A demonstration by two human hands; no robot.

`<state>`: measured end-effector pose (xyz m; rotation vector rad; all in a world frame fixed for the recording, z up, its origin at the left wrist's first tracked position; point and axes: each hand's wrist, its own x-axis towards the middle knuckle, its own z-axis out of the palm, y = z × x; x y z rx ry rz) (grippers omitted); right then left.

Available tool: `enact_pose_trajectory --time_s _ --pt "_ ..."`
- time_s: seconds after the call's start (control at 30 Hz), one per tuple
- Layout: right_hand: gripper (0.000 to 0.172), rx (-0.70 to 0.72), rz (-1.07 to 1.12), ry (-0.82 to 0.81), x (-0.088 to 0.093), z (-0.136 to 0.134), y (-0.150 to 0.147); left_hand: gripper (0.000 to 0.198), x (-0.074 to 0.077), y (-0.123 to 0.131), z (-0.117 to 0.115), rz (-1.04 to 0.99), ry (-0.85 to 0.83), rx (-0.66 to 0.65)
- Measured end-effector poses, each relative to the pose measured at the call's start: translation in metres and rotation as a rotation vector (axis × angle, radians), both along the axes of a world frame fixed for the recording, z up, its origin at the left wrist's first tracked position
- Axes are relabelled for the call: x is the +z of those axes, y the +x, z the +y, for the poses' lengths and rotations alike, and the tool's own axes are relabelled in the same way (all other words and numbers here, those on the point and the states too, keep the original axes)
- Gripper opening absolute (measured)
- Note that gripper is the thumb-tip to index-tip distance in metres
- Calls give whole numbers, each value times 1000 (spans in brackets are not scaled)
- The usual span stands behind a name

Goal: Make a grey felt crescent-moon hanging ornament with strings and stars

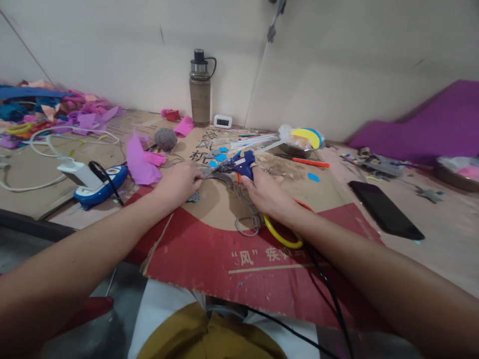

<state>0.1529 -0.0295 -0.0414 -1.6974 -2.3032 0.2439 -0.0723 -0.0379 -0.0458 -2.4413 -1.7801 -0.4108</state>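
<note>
In the middle of the work surface, my right hand [264, 187] is wrapped round a blue hot glue gun [243, 163], its nozzle end pointing left. Opposite it, my left hand [183, 179] is closed in a pinch on a small grey piece [208, 172] close to the nozzle; the fingers partly cover it. A curved grey strip [223, 178] lies just below the gun. Loose grey yarn [249, 219] trails down beside my right hand. Under my right forearm, scissors show a yellow handle [282, 234]. Blue cut-out pieces [220, 156] lie behind the gun.
Red-and-brown cardboard [209, 259] covers the table. Behind stand a bottle [200, 94] and a small clock [223, 121]. Glue sticks [254, 142] lie beside a bowl [299, 148]. A phone [385, 209] is at right; a yarn ball [165, 139] and blue power strip [101, 187] at left.
</note>
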Motion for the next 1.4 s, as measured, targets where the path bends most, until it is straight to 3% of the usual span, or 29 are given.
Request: enact_pose_trajectory --time_s 0.3,0.53,0.7,0.9,1.13,1.4 --pt "34 63 54 -24 2 -5 -5 28 0 0 1 12 5 -8" --pt "32 28 40 13 3 -5 -3 26 0 0 0 -5 -10 8" --pt "33 93 71 37 0 -5 -6 27 -1 -1 1 15 4 8" --pt "32 26 34 4 2 -2 -4 27 -2 -1 1 -13 12 -6" --pt "33 86 60 -21 1 -4 -3 28 -2 -2 2 -12 8 -9" --pt "33 30 54 -8 4 -1 0 27 -1 -2 3 5 -6 -7"
